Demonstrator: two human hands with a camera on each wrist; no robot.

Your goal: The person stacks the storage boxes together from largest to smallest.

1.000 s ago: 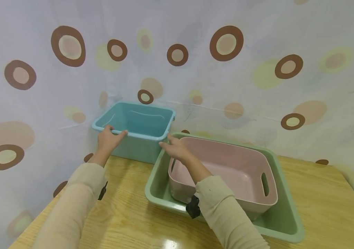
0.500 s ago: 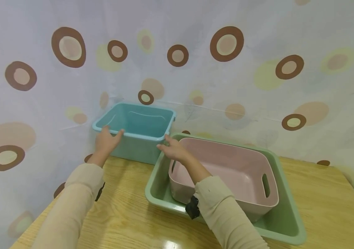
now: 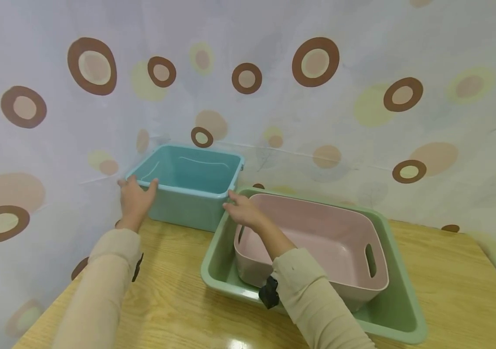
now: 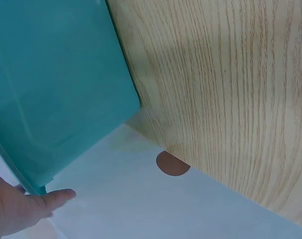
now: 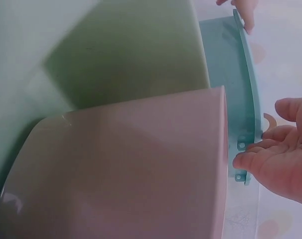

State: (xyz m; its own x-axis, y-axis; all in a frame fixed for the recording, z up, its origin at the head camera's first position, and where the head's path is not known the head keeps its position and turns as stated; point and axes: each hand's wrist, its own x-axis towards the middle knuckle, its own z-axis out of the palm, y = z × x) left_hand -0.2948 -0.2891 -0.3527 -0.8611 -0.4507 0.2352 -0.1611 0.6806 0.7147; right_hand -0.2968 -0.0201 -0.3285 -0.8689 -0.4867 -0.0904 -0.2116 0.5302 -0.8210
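Observation:
A light blue plastic bin (image 3: 187,208) stands upright on the table in the back left corner. My left hand (image 3: 136,198) is at its front left corner, with thumb and fingers spread apart at the rim. In the left wrist view a straight finger (image 4: 59,198) of that hand lies right by the bin's corner. My right hand (image 3: 245,211) reaches over the pink basket to the bin's front right corner. The right wrist view shows its fingertips against the blue rim (image 5: 255,99), the thumb held apart from the fingers.
A pink basket (image 3: 372,228) with handle holes sits inside a larger green tub (image 3: 409,305), right of the blue bin. All stand on a wood-grain table (image 3: 165,300). A patterned curtain (image 3: 274,116) hangs behind and on the left.
My left hand has slid left along the front rim to the bin's corner. The right hand stays at the right corner. The bin has hardly moved.

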